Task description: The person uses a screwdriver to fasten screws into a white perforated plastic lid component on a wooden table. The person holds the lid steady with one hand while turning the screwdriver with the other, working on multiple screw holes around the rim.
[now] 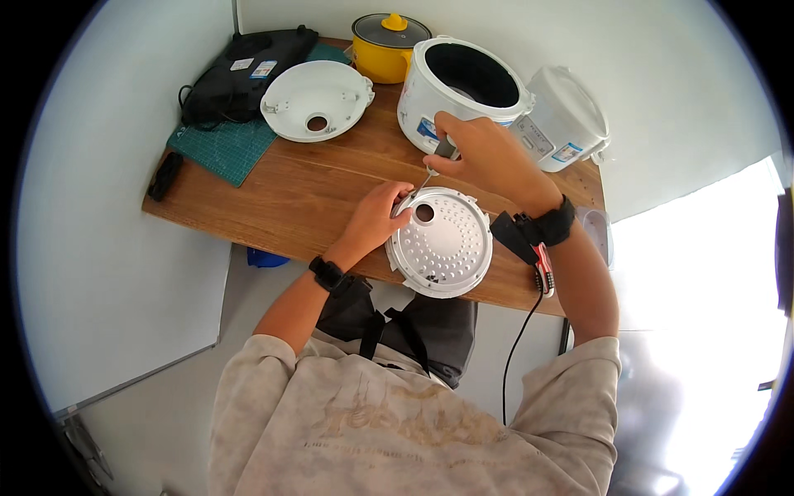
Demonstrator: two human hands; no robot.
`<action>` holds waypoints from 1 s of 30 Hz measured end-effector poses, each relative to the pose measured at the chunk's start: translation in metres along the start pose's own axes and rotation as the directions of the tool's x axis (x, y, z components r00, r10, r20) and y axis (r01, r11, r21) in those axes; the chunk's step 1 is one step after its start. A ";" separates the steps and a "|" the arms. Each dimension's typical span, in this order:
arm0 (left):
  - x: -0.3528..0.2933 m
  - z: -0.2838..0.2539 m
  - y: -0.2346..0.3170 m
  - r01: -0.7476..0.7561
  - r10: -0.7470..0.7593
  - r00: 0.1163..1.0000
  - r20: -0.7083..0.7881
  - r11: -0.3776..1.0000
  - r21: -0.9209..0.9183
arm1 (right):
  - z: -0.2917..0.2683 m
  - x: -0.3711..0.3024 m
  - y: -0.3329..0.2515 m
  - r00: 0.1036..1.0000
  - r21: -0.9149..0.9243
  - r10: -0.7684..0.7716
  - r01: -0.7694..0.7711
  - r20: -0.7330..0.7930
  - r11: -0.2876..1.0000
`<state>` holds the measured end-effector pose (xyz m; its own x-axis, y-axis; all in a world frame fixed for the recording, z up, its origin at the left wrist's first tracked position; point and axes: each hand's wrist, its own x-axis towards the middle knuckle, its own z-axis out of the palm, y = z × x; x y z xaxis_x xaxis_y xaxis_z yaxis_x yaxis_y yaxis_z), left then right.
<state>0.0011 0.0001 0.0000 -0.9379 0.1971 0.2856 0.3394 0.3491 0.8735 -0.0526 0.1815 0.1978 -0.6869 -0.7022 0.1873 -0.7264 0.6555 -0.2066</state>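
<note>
From the disc, lid at eleven o'clock, cooker twelve; wooden table, white wall; left hand pinches its rim, right hand grips, probably, a screwdriver.

Tabletop: disc at front edge; cooker body behind disc; second cooker right of cooker body; lidded pot left; cutting mat at left side, corded device upon it; lid shell right of device.
</note>
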 end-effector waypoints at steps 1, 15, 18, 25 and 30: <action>0.000 0.000 0.001 -0.007 0.007 1.000 0.003 1.000 0.016 | -0.003 -0.002 -0.003 0.998 0.032 0.028 -0.029 0.049 0.999; 0.000 0.002 -0.002 -0.041 0.041 0.999 0.005 0.998 0.047 | -0.001 -0.003 -0.002 0.992 0.206 -0.128 0.124 0.004 0.971; 0.000 0.001 -0.003 -0.058 0.058 0.998 0.002 0.997 0.057 | -0.001 -0.003 0.001 0.991 0.217 -0.130 0.118 0.042 0.969; 0.000 0.002 -0.001 -0.016 0.015 1.000 0.004 0.999 0.035 | -0.011 0.001 0.007 0.979 0.229 -0.095 0.053 0.178 0.972; -0.001 0.000 0.000 -0.042 0.042 0.999 -0.002 0.996 0.077 | -0.009 0.005 0.007 0.978 0.236 -0.138 0.099 0.157 0.967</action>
<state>0.0020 0.0000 -0.0001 -0.9230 0.2100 0.3226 0.3827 0.4104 0.8277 -0.0609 0.1852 0.2057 -0.5676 -0.8211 0.0608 -0.7649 0.4986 -0.4077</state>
